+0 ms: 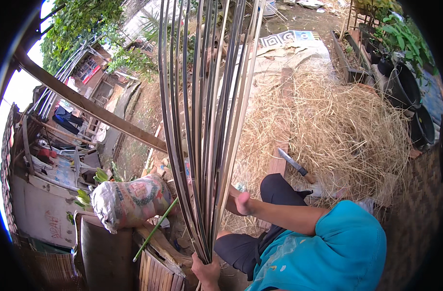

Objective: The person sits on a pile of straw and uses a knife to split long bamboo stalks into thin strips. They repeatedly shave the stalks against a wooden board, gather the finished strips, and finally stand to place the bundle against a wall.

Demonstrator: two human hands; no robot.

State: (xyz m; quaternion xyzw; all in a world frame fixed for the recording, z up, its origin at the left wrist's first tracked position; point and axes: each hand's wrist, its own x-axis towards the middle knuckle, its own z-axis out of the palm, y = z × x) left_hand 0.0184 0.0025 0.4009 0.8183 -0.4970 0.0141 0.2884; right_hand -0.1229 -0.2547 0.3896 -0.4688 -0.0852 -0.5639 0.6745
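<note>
At the upper left of the frame, green foliage (83, 26) is seen, with dark clothing (68, 120) hung below it. The left half is crossed diagonally by a wooden beam (92, 107), its lower end being met by the strips at centre. At the lower left, a pale printed sack (134, 200) is laid on its side; before it a green stick (156, 230) is slanted above a slatted bench (156, 274).

The centre is occupied by a bundle of long, thin strips (209, 184), dark and pale, fanned out toward the upper edge and gathered at the lower centre. There the bundle is gripped by the left hand (208, 272), its fingers clamped around the strips. The right hand (242, 203) is held higher, just beside the bundle, and is partly covered by it; whether its fingers are closed on anything cannot be told.

Right of centre, a knife (297, 166) is laid across a wooden plank (285, 89) and the edge of a heap of straw-coloured shavings (347, 126). The teal shirt (328, 257) is shown at the lower right. Black pots (403, 87) are set along the right edge, beneath a leafy plant (403, 41).
</note>
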